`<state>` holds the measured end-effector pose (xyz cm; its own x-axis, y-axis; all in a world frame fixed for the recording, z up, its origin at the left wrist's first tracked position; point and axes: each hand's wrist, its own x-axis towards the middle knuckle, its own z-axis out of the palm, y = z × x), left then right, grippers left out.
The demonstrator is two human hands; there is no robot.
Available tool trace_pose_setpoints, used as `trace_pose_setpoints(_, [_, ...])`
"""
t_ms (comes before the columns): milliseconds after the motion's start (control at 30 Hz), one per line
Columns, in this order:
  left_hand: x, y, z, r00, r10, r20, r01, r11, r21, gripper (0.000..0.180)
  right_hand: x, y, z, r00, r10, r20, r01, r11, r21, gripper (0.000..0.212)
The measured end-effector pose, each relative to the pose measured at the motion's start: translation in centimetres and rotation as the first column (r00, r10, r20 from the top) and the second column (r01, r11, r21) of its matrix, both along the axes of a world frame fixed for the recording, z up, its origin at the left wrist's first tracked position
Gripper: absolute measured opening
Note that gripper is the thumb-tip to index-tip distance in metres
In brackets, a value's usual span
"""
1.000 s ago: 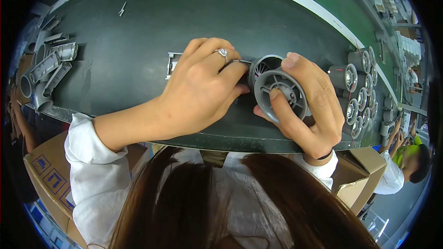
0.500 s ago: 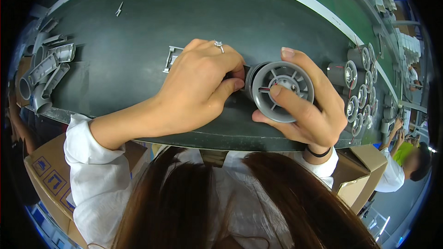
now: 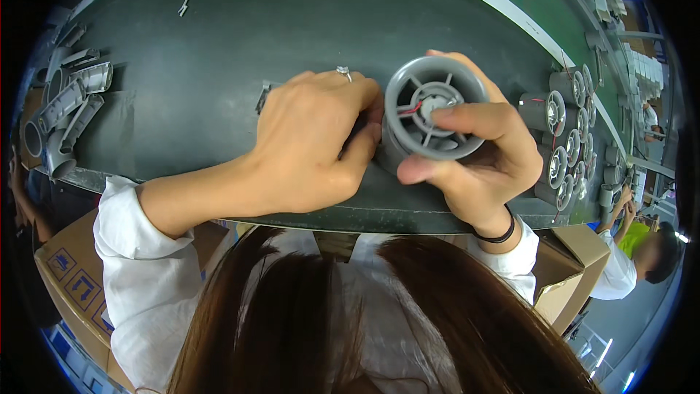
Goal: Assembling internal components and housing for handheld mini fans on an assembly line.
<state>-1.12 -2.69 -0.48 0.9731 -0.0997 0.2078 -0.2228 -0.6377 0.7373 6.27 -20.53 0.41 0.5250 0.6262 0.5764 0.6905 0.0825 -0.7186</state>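
My right hand (image 3: 488, 146) grips a grey round fan housing (image 3: 401, 76) from its right side, the thumb or a finger pressed at the spoked hub. A short red wire (image 3: 410, 109) shows between the spokes. Close against the housing's left side, my left hand (image 3: 313, 138) has its thumb and fingers pinched together. Whatever sits between those fingertips is hidden. Below and left of the rim, a grey curved wall (image 3: 389, 150) shows next to the left fingertips; I cannot tell whether it is a separate part. A small grey frame-like piece (image 3: 263, 96) lies partly behind my left hand.
Several grey fan units (image 3: 543, 114) with red wires stand grouped on the right of the dark table (image 3: 219, 44). Grey curved shells and tubes (image 3: 69, 113) are piled at the left. Cardboard boxes (image 3: 76, 266) stand below the near edge. Another person (image 3: 634, 263) works at far right.
The fan housing has moved slightly up and left and tilted, its spoked face turning more upward. My right hand has moved with it. My left hand stays pinched in nearly the same place.
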Motion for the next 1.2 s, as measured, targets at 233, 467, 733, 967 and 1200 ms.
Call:
trace_pose_setpoints(233, [0.0, 0.2, -0.1, 1.000, -0.019, 0.015, 0.019, 1.000, -0.019, 0.012, 0.5, -0.7, 0.7, 0.942, 0.157, -0.296, -0.131, 0.986, 0.108, 0.033])
trace_pose_setpoints(467, [0.1, 0.4, -0.4, 0.999, 0.022, 0.040, -0.021, 0.999, -0.028, 0.012, -0.6, -0.6, -0.7, 0.942, 0.135, -0.307, -0.084, 0.981, 0.172, 0.030])
trace_pose_setpoints(733, [0.0, 0.5, -0.7, 0.994, 0.055, 0.091, -0.055, 0.998, 0.006, 0.011, -1.4, 0.1, -1.6, 0.873, 0.217, -0.436, -0.047, 0.928, 0.369, 0.034])
trace_pose_setpoints(967, [0.0, 0.6, -0.4, 0.997, 0.043, 0.064, -0.044, 0.999, 0.018, 0.010, -1.6, 0.0, -2.0, 0.907, 0.157, -0.392, -0.025, 0.947, 0.320, 0.035])
trace_pose_setpoints(1200, [0.1, 0.8, 0.1, 0.983, 0.036, 0.179, -0.049, 0.996, 0.070, 0.007, -1.5, 0.9, -1.9, 0.977, 0.015, -0.212, 0.045, 0.959, 0.278, 0.038])
